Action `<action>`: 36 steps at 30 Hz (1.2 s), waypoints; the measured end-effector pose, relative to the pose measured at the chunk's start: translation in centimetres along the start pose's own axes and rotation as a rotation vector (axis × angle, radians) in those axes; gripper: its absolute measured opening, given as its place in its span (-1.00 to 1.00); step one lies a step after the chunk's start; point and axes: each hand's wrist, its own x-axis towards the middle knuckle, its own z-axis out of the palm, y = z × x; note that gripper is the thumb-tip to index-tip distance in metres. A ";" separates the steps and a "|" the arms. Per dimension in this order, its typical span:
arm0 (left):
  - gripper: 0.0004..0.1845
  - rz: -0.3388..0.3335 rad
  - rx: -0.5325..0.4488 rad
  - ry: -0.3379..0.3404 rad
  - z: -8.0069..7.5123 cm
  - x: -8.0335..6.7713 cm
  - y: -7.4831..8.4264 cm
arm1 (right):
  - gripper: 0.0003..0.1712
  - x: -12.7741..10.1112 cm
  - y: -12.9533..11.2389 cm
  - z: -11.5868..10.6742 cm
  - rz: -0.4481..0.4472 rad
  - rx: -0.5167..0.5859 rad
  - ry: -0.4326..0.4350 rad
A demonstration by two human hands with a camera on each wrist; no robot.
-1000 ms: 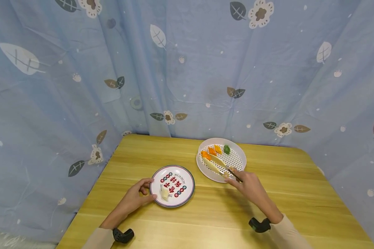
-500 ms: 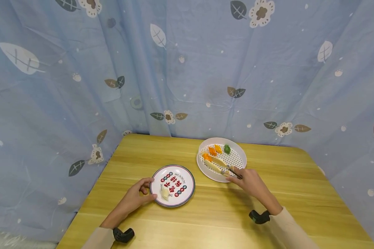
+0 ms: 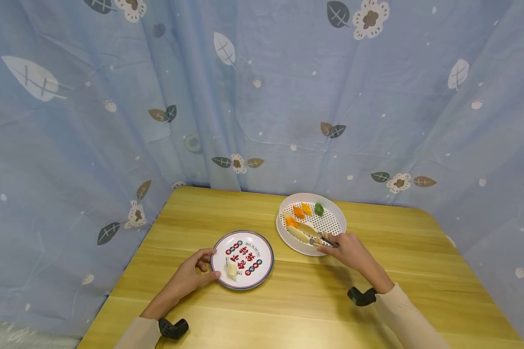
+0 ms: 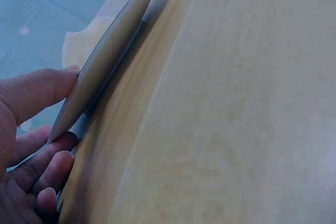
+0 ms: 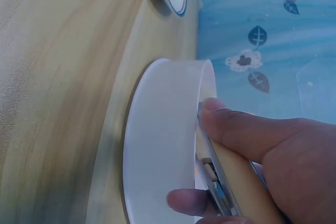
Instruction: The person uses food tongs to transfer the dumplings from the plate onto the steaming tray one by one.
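Note:
My left hand (image 3: 204, 267) holds the near left rim of a printed plate (image 3: 262, 252), thumb on top and fingers beneath it (image 4: 44, 174). A pale food piece (image 3: 231, 270) lies on that plate beside my thumb. My right hand (image 3: 334, 242) grips a pair of tongs (image 3: 313, 231) whose tips reach into a white perforated tray (image 3: 338, 220). The tongs lie over a long pale piece (image 3: 298, 235). Orange pieces (image 3: 298, 212) and a green piece (image 3: 319, 209) sit at the tray's far side. The right wrist view shows my thumb (image 5: 247, 129) pressed on the tongs (image 5: 216, 184) at the tray wall (image 5: 163, 140).
The wooden table (image 3: 419, 261) carries both dishes near its middle. A blue leaf-patterned curtain (image 3: 262, 97) closes off the back and both sides. Black wrist mounts (image 3: 361, 295) sit on both forearms.
My right hand has slid a little forward and left, bringing the tongs lower over the long pale piece in the tray. My left hand and the printed plate have stayed put.

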 end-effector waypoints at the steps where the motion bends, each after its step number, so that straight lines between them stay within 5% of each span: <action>1: -0.34 -0.001 0.000 0.001 0.0 0.0 0.0 | -0.39 0.0 0.0 -0.1 0.005 0.003 -0.006; 12: -0.34 -0.003 0.012 0.015 0.1 0.1 0.0 | -0.52 0.1 -0.3 0.0 0.060 0.016 0.008; 18: -0.34 -0.001 0.008 0.018 0.0 0.0 0.2 | -0.29 -0.2 -1.1 -0.4 0.096 0.055 0.048; 36: -0.31 0.023 0.022 0.020 0.0 -0.2 0.4 | -0.32 -1.2 -4.8 1.7 -0.025 0.086 0.134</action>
